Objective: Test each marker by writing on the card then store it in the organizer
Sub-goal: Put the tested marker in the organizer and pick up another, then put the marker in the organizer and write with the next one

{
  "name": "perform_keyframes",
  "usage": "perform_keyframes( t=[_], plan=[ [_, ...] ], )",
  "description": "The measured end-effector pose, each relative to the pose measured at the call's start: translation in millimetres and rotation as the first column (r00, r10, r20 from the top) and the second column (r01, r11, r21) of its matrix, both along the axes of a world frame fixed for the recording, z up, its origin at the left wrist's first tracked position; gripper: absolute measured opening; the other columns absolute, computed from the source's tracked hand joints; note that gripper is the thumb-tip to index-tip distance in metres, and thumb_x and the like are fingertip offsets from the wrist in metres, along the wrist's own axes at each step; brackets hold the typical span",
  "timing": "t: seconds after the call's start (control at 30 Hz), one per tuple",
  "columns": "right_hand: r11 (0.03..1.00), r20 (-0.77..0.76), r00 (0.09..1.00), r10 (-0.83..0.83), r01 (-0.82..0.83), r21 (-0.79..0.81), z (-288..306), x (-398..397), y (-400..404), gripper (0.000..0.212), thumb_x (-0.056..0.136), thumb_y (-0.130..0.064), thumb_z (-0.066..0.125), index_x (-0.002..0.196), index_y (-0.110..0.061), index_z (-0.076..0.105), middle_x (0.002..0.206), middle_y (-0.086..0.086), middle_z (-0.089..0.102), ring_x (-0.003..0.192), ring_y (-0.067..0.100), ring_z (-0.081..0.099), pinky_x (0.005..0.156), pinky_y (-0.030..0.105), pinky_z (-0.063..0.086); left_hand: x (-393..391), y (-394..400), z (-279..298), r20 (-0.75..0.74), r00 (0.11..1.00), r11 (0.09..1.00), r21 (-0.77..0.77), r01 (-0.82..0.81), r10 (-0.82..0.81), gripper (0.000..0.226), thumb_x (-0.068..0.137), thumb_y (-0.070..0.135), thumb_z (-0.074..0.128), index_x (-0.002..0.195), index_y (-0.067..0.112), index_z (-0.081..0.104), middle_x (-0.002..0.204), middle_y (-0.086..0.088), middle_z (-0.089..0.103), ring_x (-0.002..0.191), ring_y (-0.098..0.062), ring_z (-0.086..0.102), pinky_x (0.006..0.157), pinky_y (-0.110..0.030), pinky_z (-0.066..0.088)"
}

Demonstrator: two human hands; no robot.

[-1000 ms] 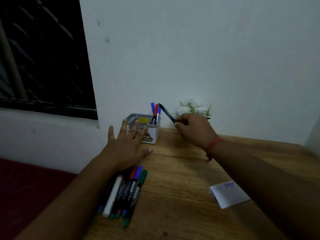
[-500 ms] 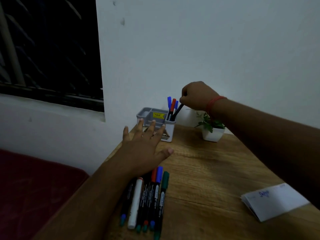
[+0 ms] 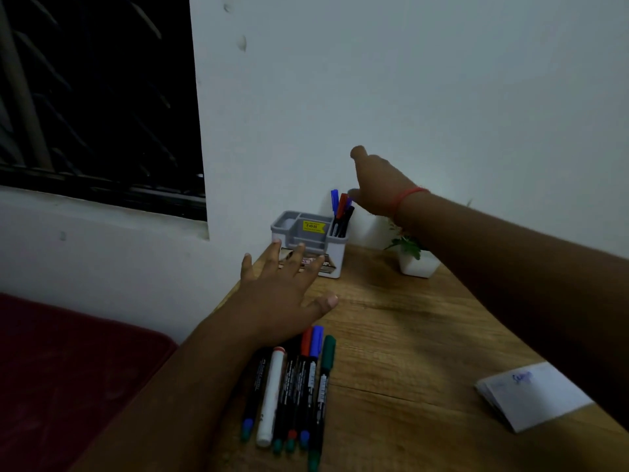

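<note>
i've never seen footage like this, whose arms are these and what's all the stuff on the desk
There is no machine here. The picture comes from a camera worn on a person's head, looking forward and down, so the two arms are the wearer's own.

The left hand is spread flat with straight fingers over the wooden desk, just past a row of loose felt-tip markers. The right hand, with a red thread at the wrist, hangs open above the grey plastic desk organizer and holds nothing. Several markers stand upright in the organizer's right compartment.

Also on the desk: a folded white card with blue scribble at the right, and a small plant in a white pot by the wall.
</note>
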State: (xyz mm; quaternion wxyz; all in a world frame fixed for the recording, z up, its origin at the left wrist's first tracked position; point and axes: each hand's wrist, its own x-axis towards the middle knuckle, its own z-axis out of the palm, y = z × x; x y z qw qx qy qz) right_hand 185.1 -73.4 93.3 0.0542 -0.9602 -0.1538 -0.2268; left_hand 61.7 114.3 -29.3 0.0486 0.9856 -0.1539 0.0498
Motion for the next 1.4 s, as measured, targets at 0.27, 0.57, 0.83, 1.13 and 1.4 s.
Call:
perform_keyframes(
  t=[0.27,0.57,0.83,1.13,1.4],
  plan=[
    [0.973,0.081,0.969,0.232,-0.231,-0.019,-41,-164,-77,0.055,0.095,-0.043,0.059,0.144,-0.027,0.039,0.121,-0.015,0.054,0.086,-0.003,0.053,0.069,0.013,0.043,-7,-7,4,0.009,0.970,0.961,-0.137,0.240,-0.241,0.045,0.098,0.053,0.046,0.141,0.042,0.046,0.166,0.011,0.005,0.150,-0.016,-0.018,0.118,-0.060,-0.011],
    [0.995,-0.048,0.997,0.061,-0.056,0.087,-80,-224,-195,0.050,0.086,-0.056,0.053,0.132,-0.050,0.035,0.100,-0.032,0.050,0.066,0.002,0.059,0.056,0.027,0.053,-20,-18,6,0.122,0.947,0.951,-0.055,0.305,-0.297,0.028,0.082,0.055,0.065,0.077,0.028,0.059,0.108,0.013,0.037,0.109,-0.011,0.029,0.099,-0.037,0.030],
    [0.982,-0.010,0.990,0.138,-0.135,0.132,-92,-226,-204,0.035,0.090,-0.049,0.051,0.121,-0.035,0.056,0.089,-0.029,0.055,0.064,-0.001,0.057,0.056,0.019,0.044,-20,-43,12,0.008,0.983,0.980,0.082,0.182,-0.183,0.031,0.084,0.055,0.061,0.069,0.028,0.054,0.101,0.009,0.042,0.101,-0.012,0.032,0.094,-0.037,0.032],
    [0.909,-0.172,0.946,0.273,-0.196,0.368,-105,-228,-196,0.020,0.094,-0.047,0.056,0.112,-0.046,0.048,0.095,-0.022,0.062,0.087,-0.004,0.059,0.073,0.019,0.046,-14,-123,53,0.107,0.982,0.944,-0.276,0.179,-0.155,0.041,0.076,0.055,0.050,0.067,0.016,0.058,0.088,0.000,0.050,0.090,-0.019,0.046,0.083,-0.048,0.046],
    [0.430,-0.179,0.902,0.393,-0.008,0.903,-111,-221,-197,0.017,0.095,-0.021,0.068,0.112,-0.026,0.064,0.093,-0.003,0.069,0.075,0.013,0.073,0.069,0.034,0.061,-11,-208,60,0.202,0.975,0.723,-0.660,0.204,-0.090,0.031,0.096,0.031,0.053,0.072,0.013,0.051,0.083,0.002,0.048,0.082,-0.016,0.046,0.068,-0.033,0.033]
  ],
)
